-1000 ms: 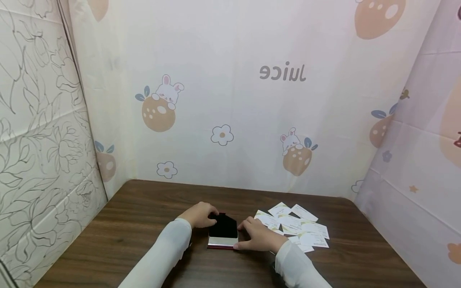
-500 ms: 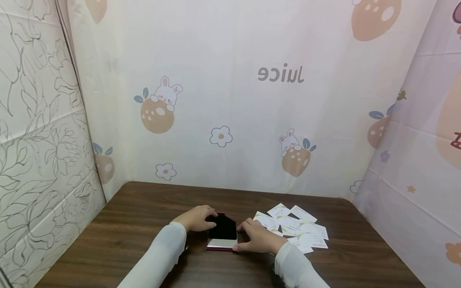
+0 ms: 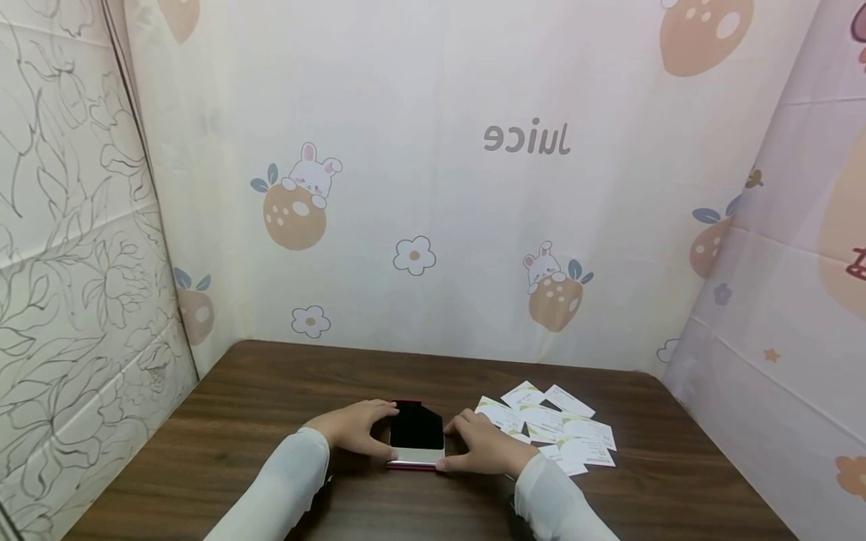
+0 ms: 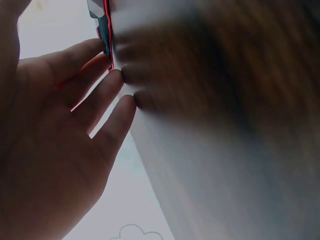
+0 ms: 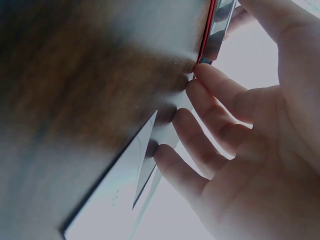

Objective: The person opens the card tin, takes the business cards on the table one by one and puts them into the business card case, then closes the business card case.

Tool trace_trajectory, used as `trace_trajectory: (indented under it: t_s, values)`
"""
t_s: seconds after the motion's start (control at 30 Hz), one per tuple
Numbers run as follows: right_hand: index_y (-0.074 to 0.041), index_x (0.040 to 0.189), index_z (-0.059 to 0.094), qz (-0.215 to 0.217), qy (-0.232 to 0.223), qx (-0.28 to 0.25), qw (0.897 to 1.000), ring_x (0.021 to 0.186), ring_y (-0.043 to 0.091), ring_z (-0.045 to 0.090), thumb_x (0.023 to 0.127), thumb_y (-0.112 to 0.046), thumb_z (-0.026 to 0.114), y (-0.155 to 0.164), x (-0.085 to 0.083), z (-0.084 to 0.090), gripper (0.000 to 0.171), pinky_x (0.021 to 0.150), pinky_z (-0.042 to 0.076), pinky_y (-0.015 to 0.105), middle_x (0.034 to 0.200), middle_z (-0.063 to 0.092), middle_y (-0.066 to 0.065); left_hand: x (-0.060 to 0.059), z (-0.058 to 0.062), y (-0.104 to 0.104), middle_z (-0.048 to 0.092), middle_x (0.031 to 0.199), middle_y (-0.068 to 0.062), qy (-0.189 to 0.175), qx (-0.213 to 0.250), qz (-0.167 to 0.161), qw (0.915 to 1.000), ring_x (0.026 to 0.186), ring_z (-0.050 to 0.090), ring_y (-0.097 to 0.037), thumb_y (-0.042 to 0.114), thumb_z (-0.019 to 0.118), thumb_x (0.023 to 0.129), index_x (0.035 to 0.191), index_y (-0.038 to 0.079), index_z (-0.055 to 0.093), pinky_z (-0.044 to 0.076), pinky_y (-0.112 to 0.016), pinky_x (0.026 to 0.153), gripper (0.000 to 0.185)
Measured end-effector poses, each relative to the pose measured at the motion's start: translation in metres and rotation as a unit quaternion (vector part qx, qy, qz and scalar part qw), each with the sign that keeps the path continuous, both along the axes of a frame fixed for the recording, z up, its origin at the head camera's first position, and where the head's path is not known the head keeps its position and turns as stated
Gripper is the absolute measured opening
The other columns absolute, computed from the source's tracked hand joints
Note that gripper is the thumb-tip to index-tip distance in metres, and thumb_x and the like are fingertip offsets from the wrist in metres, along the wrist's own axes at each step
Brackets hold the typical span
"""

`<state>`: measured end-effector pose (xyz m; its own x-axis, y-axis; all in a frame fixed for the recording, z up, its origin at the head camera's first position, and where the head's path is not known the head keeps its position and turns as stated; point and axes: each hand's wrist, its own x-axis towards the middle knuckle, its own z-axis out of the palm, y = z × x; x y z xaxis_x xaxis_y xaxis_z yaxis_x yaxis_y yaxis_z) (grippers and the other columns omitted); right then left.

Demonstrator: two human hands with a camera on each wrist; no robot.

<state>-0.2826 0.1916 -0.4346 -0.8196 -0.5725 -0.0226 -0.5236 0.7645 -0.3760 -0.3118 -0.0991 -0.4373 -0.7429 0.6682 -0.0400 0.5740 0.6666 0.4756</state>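
I have the card case (image 3: 416, 439) lying flat on the dark wooden table (image 3: 257, 421), near the front edge, directly between my hands. Its lid stands open toward the far side, showing a black inner face, with a silvery body and a red rim along the near edge. My left hand (image 3: 355, 427) rests against the case's left side with fingers nearly straight, touching its edge rather than wrapping it; the left wrist view shows those fingers (image 4: 107, 95) laid along the red rim. My right hand (image 3: 476, 443) presses its fingertips (image 5: 220, 90) to the right side in the same flat way. I judge the risk is the case skidding or the lid snapping shut, since neither hand truly grips it and the tabletop looks smooth. As for contents, I cannot tell whether anything lies inside; the interior reads only as black. The loose business cards (image 3: 555, 428) lie scattered just to the right, overlapping, and my right sleeve (image 3: 551, 500) could brush them.
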Motion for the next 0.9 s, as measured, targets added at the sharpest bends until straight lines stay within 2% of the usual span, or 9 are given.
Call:
trace_trajectory:
  t_s: [0.17,0.37,0.6,0.9]
  values:
    - [-0.011,0.122,0.063,-0.001,-0.002,0.001,1.000,0.105,0.021,0.049,0.084,-0.060,0.073,-0.0009,0.0000,0.0001,0.063,0.093,0.045,0.043,0.112,0.053,-0.001,-0.0003,0.0016,-0.0011,0.043,0.153,-0.011,-0.007,-0.015,0.005,0.9998,0.141,0.037,-0.032,0.052,0.081,0.080,0.148,0.006,0.048,0.033,-0.054,0.111,0.088]
    - [-0.012,0.120,0.063,-0.007,-0.005,0.001,1.000,0.105,0.022,0.049,0.083,-0.060,0.075,-0.0010,-0.0003,0.0005,0.062,0.092,0.046,0.043,0.111,0.052,-0.001,-0.0010,0.0055,0.0011,0.044,0.151,-0.010,-0.013,-0.017,0.007,0.9997,0.140,0.038,-0.033,0.052,0.082,0.078,0.147,0.008,0.049,0.034,-0.055,0.110,0.089]
    - [-0.013,0.121,0.063,-0.012,-0.010,0.006,1.000,0.105,0.020,0.049,0.083,-0.062,0.073,-0.0004,-0.0020,0.0004,0.064,0.092,0.046,0.042,0.111,0.052,-0.002,-0.0051,0.0020,0.0009,0.044,0.151,-0.008,-0.019,-0.027,0.012,0.9994,0.139,0.039,-0.031,0.056,0.082,0.077,0.148,0.011,0.048,0.036,-0.053,0.109,0.091]
    - [-0.013,0.125,0.063,0.007,0.014,0.009,1.000,0.111,0.021,0.052,0.086,-0.064,0.069,0.0051,-0.0034,0.0013,0.064,0.096,0.046,0.043,0.115,0.055,-0.001,-0.0030,0.0043,0.0028,0.045,0.150,-0.007,-0.021,-0.028,0.022,0.9991,0.139,0.040,-0.030,0.055,0.083,0.075,0.148,0.011,0.049,0.037,-0.053,0.109,0.092]
